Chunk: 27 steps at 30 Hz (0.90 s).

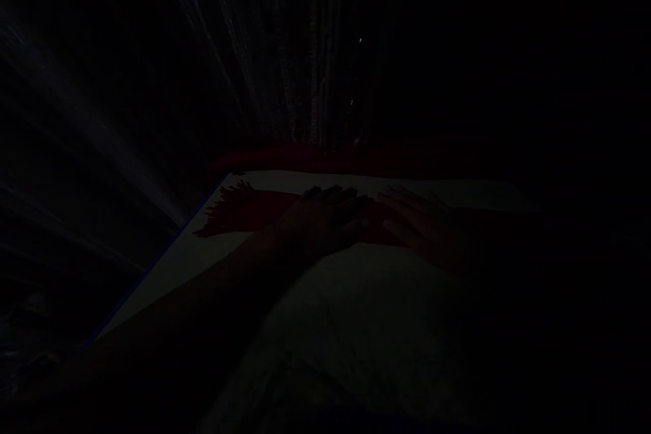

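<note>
Dim tabletop (356, 285), red cloth (269, 210) partly hidden

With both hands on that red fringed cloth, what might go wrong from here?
1. The light is very dim, and the right end of the red cloth fades into darkness, so a crease there might go unnoticed.
2. The left hand and right hand lie close together on the cloth; sliding them towards each other could bunch it up.
3. The fringe at the left end is splayed unevenly, so strands may tangle or fold under if the cloth shifts.
</note>
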Tool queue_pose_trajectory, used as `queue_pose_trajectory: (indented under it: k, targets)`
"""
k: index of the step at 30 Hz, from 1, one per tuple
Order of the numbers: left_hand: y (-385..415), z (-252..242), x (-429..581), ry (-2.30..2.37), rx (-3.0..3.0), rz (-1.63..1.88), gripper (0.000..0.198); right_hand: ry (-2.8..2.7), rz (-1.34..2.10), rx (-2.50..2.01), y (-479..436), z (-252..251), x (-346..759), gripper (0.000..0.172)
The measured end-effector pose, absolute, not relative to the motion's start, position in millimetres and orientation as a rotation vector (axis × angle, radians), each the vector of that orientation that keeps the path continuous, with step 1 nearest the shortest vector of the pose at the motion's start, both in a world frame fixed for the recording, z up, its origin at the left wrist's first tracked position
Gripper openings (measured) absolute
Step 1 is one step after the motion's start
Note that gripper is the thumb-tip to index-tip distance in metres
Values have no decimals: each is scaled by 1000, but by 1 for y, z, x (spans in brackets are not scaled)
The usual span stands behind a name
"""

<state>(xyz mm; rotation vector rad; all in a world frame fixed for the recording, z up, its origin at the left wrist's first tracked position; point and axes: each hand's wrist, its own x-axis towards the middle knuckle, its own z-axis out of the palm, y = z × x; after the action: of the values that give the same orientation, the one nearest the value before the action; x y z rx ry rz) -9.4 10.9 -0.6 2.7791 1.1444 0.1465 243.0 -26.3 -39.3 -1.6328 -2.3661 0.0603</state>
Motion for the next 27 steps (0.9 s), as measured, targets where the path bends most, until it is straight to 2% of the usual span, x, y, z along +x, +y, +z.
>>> queue_pose_trajectory:
  k: [27]
  targets:
    - [10, -1, -10, 1153, 2780, 129, 67, -2330, 145, -1642, -25, -39, 244, 69]
